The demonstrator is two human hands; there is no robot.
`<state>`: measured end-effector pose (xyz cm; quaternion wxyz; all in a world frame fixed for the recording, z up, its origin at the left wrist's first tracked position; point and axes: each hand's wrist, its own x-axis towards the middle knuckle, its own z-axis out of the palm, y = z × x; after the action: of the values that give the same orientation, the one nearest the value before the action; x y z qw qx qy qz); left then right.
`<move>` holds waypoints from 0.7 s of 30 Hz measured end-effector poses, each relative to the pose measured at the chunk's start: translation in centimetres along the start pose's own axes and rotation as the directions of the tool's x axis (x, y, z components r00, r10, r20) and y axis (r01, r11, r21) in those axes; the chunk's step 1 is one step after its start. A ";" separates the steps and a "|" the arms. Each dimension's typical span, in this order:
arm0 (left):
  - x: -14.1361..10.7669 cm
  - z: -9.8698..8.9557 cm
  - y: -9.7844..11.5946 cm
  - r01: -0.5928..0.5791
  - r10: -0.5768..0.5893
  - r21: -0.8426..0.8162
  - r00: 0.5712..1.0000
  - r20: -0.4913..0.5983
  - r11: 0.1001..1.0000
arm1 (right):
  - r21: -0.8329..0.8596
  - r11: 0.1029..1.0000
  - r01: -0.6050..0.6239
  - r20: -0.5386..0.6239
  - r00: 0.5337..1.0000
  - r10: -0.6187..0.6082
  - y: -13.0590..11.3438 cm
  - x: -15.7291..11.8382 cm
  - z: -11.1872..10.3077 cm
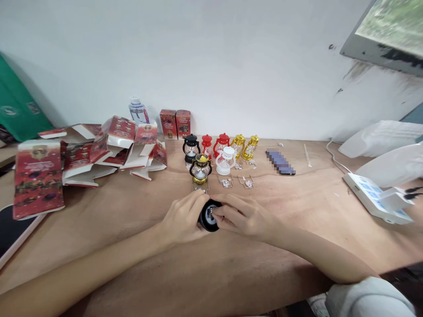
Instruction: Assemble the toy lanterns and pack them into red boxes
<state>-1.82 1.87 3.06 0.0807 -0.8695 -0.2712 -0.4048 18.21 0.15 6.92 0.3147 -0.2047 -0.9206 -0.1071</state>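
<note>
Black round casing with a pale inner disc (207, 218), one, over the brown wooden table (198, 277), between two hands; left hand (187, 215) grips its side; right hand (243, 216), fingers bent, touches its face, any grip unclear; beyond, seven miniature lanterns: one black-and-gold (200, 171), one white (225, 164), one black (191, 150), two red (222, 141), two gold (253, 145); rearmost, two upright red printed boxes (168, 124).

Busy brown desk (198, 273) in front of me! Opened red boxes (38, 180) sprawl over the left, two closed boxes (168, 124) stand against the wall, little lanterns (225, 162) in black, red, gold and white crowd the middle, bent wires (220, 176) lie close by, and there, far right, a white power strip (366, 193)!
</note>
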 end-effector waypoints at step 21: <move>0.1 0.1 0.0 -0.027 0.030 0.157 0.999 -0.019 0.987 | 0.170 0.950 -0.263 -0.002 0.964 0.267 -1.4 0.6 0.2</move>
<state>-1.71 1.98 3.04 0.1576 -0.8598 -0.2889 -0.3903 17.05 -0.84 7.08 0.3540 -0.2979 -0.8865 0.0116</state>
